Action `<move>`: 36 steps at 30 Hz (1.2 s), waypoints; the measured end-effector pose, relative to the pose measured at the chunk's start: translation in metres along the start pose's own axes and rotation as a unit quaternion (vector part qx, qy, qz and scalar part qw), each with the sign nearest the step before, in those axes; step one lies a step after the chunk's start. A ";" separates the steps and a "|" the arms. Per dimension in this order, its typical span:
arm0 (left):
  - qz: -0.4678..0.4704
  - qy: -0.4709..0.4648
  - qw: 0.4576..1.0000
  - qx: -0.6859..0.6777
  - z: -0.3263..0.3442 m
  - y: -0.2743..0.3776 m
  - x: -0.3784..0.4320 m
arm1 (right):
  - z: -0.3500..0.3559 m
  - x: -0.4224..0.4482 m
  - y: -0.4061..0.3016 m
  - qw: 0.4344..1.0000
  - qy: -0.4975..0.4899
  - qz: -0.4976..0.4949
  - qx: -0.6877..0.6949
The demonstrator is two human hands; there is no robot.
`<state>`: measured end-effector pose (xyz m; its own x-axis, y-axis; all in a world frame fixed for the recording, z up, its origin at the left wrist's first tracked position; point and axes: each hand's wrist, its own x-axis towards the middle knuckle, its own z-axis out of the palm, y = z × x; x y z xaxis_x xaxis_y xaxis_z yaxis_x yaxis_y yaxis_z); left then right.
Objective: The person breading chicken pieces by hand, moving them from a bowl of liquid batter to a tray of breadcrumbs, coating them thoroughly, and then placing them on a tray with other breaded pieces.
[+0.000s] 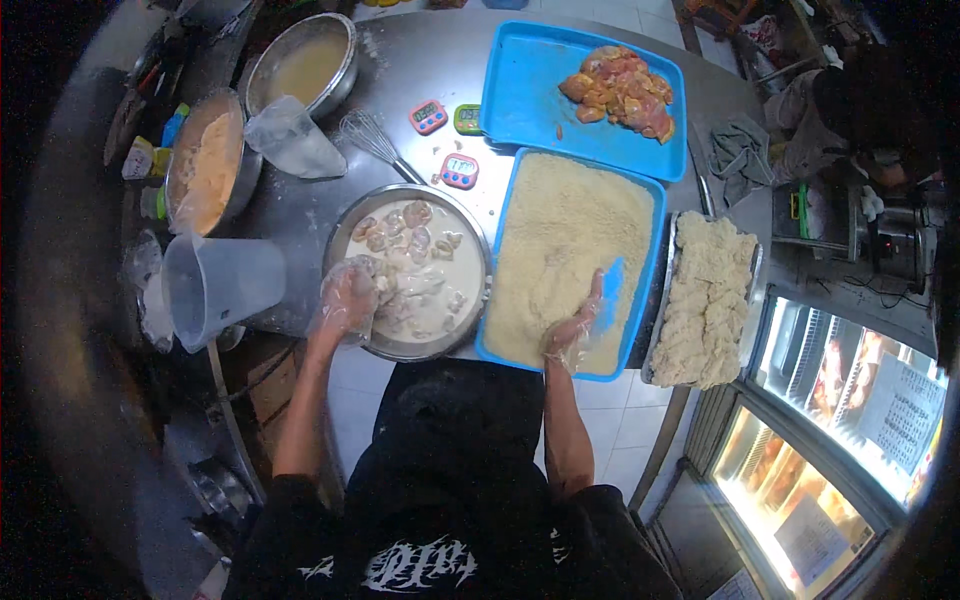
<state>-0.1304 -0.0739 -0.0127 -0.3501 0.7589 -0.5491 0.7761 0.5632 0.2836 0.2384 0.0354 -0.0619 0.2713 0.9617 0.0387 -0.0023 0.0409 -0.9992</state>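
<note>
My left hand (349, 296), in a clear plastic glove, reaches over the near left rim of a round metal bowl (481, 319). The bowl holds milky white batter (420, 285) with several pieces of raw meat (418, 241) in it. A batter-covered lump (386, 281) lies at my left fingertips; whether they grip it is unclear. Edge-on in pale crumbs (577, 202), my gloved right hand (576, 322) extends its fingers and holds nothing visible. These crumbs fill a blue tray (660, 225), whose bare bottom shows just right of my fingers.
Behind stands another blue tray (517, 82) with raw chicken (622, 90). Crumb-coated pieces (705, 300) fill a metal tray at right. A whisk (379, 146), timers (459, 171), a plastic jug (225, 281), a plastic bag (296, 139) and bowls (349, 60) stand left of centre.
</note>
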 end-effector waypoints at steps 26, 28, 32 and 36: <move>0.061 -0.021 0.998 -0.023 -0.100 0.053 -0.057 | 0.107 0.101 -0.047 0.526 -0.116 0.144 -0.830; 0.082 -0.025 0.993 -0.075 -0.112 0.067 -0.076 | 0.088 0.093 -0.009 0.657 0.048 0.059 -0.750; 0.150 0.040 0.987 -0.035 -0.089 0.040 -0.072 | 0.087 0.099 -0.007 0.753 0.073 0.012 -0.654; 0.121 0.046 0.961 -0.245 -0.067 0.022 -0.075 | 0.020 0.083 -0.016 0.848 -0.105 -0.042 -0.517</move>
<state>-0.1224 -0.0967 0.0867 -0.2528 0.9002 -0.3545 0.5093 0.4353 0.7424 0.2418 0.1205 -0.0427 0.0515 0.9987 0.0036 0.8841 -0.0439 -0.4653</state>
